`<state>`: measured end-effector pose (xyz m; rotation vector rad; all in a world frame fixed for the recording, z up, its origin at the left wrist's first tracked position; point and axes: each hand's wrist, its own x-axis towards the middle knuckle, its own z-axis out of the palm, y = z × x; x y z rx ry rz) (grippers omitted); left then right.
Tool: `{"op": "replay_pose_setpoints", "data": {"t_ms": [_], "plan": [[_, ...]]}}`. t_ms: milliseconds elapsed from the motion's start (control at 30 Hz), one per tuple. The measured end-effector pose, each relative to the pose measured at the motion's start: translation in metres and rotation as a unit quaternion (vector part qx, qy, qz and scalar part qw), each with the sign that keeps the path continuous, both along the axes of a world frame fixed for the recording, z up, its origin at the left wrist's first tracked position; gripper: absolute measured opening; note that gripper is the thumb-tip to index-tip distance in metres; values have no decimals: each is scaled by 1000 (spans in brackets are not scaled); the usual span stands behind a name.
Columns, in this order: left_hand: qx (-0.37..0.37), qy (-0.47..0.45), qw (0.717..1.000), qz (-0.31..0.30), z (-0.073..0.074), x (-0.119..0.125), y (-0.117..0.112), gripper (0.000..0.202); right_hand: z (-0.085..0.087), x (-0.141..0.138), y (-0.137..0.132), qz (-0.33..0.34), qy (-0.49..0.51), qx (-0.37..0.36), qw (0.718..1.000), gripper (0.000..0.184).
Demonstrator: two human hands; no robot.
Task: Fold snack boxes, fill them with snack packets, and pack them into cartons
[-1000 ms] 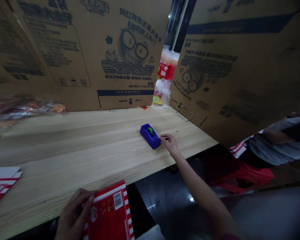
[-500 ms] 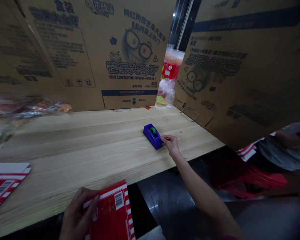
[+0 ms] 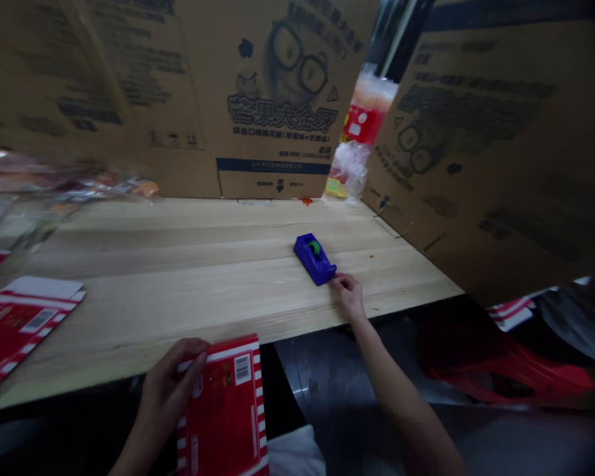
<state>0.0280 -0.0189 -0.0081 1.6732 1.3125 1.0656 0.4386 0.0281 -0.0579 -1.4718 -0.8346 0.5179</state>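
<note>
Red barcoded carton (image 3: 223,403) gripped in left hand (image 3: 171,383); right hand (image 3: 347,294) touches blue tape dispenser (image 3: 315,259).

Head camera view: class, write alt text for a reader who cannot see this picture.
The left hand holds a flat red-and-white striped carton near the edge of a pale wooden table, while the right hand reaches a blue tape dispenser. Printed cardboard boxes line the table's far and right sides.
</note>
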Motion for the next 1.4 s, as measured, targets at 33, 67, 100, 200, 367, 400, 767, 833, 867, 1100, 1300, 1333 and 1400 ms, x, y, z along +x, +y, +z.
{"op": "replay_pose_setpoints", "data": {"t_ms": [33, 67, 100, 200, 367, 400, 767, 833, 867, 1100, 1300, 1333, 1400], "plan": [[3, -7, 1000, -7, 4, 2, -2, 20, 1, -1, -4, 2, 2, -3, 1000, 28], [6, -15, 1000, -16, 8, 4, -4, 18, 2, -3, -8, 5, 5, -5, 1000, 29], [10, -21, 999, -23, 10, 6, -5, 17, 6, -6, -12, 8, 11, -6, 1000, 29], [19, -31, 999, -38, 12, 10, -5, 15, 32, -29, -17, 77, 5, -22, 997, 27], [27, -38, 997, -68, 9, 16, -4, 13, 107, -108, -1, 515, -173, -53, 838, 26], [28, -37, 996, -71, 9, 17, -4, 14, 119, -127, 5, 588, -199, -49, 783, 26], [35, -45, 997, -55, 17, 14, -12, 13, 136, -219, 21, 663, -458, -133, 577, 25], [39, -40, 997, -56, 18, 13, -12, 13, 130, -217, 26, 674, -395, -166, 601, 26], [39, -40, 997, -60, 20, 12, -13, 13, 126, -215, 29, 687, -343, -186, 613, 28], [46, -87, 990, -97, 35, 12, -19, 8, 83, -206, 19, 745, 106, -333, 569, 42], [20, -156, 986, -62, 43, -5, -9, 8, 64, -203, 10, 628, 209, -303, 686, 35], [11, -184, 983, -13, 44, -11, -4, 9, 60, -200, 17, 608, 213, -280, 711, 35], [-14, -261, 957, 126, 43, -28, 6, 12, 52, -193, 33, 547, 235, -236, 768, 33]]}}
